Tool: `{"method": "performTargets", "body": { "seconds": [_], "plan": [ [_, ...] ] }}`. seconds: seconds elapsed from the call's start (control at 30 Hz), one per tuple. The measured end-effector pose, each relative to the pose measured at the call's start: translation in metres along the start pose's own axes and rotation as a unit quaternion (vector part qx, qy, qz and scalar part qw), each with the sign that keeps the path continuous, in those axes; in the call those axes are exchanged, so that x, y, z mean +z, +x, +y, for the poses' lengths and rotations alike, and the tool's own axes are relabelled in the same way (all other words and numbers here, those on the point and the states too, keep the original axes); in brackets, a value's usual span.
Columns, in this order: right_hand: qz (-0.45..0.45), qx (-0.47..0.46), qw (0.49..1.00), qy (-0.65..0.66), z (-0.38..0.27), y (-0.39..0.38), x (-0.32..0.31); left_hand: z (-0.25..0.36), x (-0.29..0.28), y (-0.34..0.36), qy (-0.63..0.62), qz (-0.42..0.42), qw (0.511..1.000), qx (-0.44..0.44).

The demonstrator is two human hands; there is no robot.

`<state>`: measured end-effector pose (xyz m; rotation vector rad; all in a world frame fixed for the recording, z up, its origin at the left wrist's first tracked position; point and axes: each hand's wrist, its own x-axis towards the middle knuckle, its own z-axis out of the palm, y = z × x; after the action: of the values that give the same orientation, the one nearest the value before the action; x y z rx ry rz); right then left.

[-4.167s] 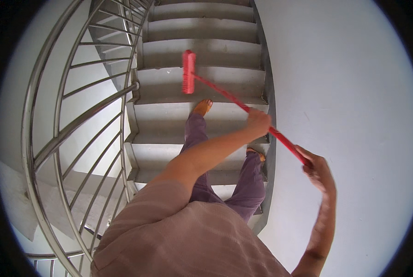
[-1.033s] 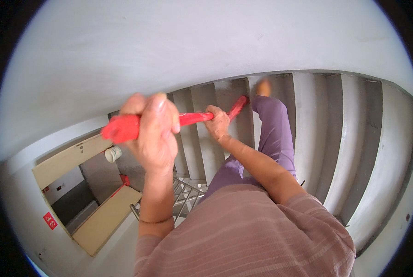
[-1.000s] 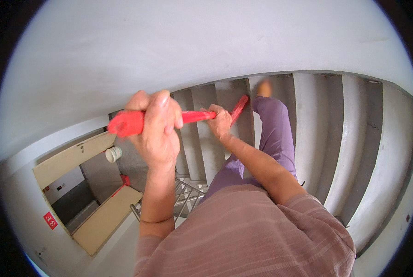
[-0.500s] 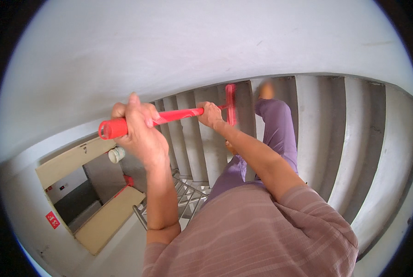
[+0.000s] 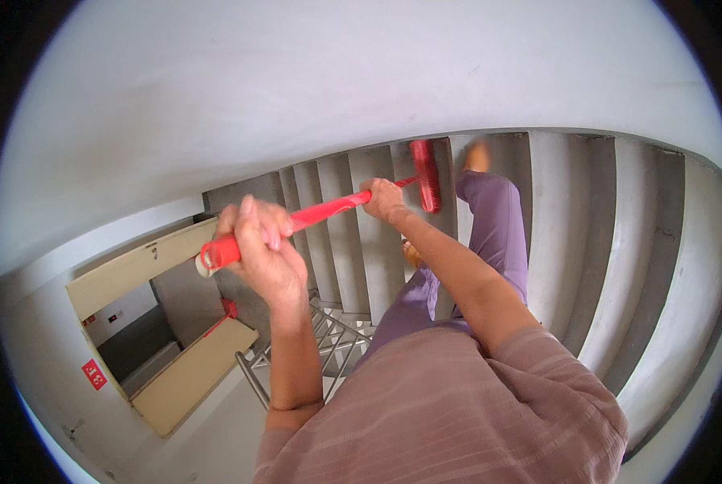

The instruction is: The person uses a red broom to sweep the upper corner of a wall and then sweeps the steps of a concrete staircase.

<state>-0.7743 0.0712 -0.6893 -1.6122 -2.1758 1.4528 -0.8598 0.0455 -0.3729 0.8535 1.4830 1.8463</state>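
Red broom [image 5: 316, 214] slants across the stairs [image 5: 556, 234]

The left hand [image 5: 266, 252] wraps its grip around the handle's [image 5: 343, 206] upper end. The right hand [image 5: 384, 199] closes its grip on the handle farther down, near the brush head [image 5: 427, 179]. That head is over one step, toward its edge along the wall [image 5: 361, 81], beside a foot [image 5: 478, 156]; I cannot tell whether it touches the step.

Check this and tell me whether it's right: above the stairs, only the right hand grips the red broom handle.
Wrong on one point: the left hand also grips the red broom handle, near its free end, along with the right hand, above the stairs. The head view shows it.
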Motion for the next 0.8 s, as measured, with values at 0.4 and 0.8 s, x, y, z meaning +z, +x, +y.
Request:
{"method": "performTargets", "body": {
  "seconds": [0.4, 0.8],
  "plan": [
    [-0.024, -0.011, 0.999, -0.023, -0.024, -0.034, -0.011, 0.026, -0.039, 0.003, -0.046, 0.017, 0.999, 0.007],
    [-0.023, -0.1, 0.994, -0.036, -0.012, -0.024, 0.022, 0.031, -0.016, -0.041, 0.057, 0.093, 0.992, 0.063]
  ]
}}
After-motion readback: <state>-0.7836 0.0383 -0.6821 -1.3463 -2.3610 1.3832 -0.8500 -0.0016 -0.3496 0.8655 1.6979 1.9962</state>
